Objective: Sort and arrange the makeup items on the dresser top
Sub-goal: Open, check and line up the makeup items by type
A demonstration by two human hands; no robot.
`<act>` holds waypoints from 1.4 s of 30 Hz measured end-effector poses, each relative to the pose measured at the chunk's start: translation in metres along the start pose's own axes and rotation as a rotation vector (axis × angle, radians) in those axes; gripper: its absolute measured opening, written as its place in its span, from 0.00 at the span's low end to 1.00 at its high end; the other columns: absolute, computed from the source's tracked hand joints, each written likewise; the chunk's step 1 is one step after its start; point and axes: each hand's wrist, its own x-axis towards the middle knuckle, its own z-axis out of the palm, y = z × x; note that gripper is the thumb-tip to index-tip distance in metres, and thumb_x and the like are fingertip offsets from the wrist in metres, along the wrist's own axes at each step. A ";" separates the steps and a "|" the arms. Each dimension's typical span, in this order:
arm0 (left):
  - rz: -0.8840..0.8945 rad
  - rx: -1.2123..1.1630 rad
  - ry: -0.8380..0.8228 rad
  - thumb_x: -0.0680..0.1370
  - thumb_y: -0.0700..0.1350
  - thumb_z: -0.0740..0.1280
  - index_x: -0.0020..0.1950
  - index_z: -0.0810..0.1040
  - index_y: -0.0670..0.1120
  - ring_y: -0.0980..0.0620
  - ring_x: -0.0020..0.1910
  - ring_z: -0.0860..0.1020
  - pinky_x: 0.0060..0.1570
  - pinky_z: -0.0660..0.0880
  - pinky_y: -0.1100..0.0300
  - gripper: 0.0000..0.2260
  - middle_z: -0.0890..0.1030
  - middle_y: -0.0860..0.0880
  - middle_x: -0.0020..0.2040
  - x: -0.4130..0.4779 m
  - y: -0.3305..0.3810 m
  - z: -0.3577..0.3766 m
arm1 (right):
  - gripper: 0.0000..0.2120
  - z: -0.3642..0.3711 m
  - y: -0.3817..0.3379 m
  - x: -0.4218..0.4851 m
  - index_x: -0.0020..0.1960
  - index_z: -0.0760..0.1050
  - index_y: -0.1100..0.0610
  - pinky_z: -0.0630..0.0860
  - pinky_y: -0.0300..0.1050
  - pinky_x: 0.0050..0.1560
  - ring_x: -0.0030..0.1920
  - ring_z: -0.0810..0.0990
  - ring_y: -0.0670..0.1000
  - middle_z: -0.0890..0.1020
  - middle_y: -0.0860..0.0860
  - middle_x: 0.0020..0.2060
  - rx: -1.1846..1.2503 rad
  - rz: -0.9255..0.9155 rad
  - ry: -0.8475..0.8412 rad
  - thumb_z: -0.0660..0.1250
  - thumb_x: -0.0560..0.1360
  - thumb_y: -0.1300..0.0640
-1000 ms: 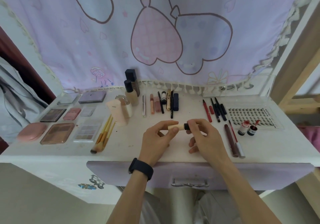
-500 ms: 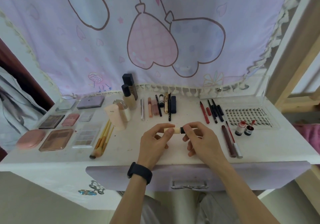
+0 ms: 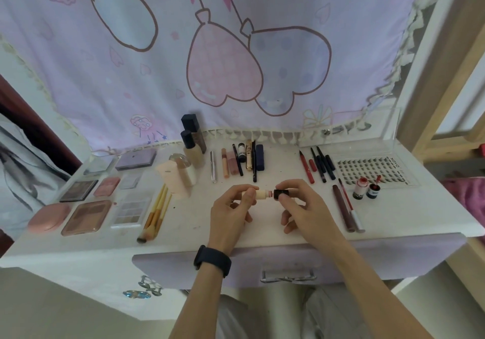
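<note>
Left hand [image 3: 231,215] pinches a small cream cosmetic tube [image 3: 260,194]. Right hand [image 3: 304,207] pinches its black cap [image 3: 280,193] at the neck, both above the dresser top [image 3: 194,223]. This looks like capping; next, the cap needs seating squarely.

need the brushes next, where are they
In the head view, the makeup brushes lie left of the left hand, just right of the pale eyeshadow palette.

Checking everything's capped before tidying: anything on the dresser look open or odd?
Two small bottles beside the lash tray look open, red showing on top. The tube between left hand and right hand shows a gap at its black cap.
</note>
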 end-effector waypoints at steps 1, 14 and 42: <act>-0.002 -0.007 0.008 0.81 0.46 0.67 0.51 0.83 0.49 0.54 0.29 0.76 0.30 0.72 0.65 0.06 0.82 0.50 0.38 0.000 0.000 0.000 | 0.10 -0.001 0.000 0.000 0.52 0.79 0.45 0.80 0.46 0.32 0.32 0.82 0.52 0.81 0.50 0.50 0.021 -0.004 -0.002 0.66 0.81 0.61; 0.003 -0.099 0.098 0.81 0.48 0.65 0.54 0.83 0.47 0.54 0.29 0.75 0.28 0.72 0.64 0.09 0.82 0.51 0.39 0.001 0.000 -0.004 | 0.11 0.002 0.010 -0.006 0.58 0.79 0.46 0.80 0.41 0.34 0.33 0.81 0.49 0.82 0.44 0.47 -0.041 -0.065 0.053 0.63 0.83 0.59; -0.322 -0.350 -0.071 0.73 0.53 0.72 0.57 0.80 0.47 0.53 0.40 0.79 0.41 0.73 0.59 0.16 0.85 0.48 0.55 0.014 0.028 -0.022 | 0.10 -0.015 -0.033 -0.037 0.59 0.81 0.56 0.78 0.41 0.30 0.33 0.80 0.51 0.86 0.55 0.53 0.435 0.120 0.047 0.69 0.78 0.61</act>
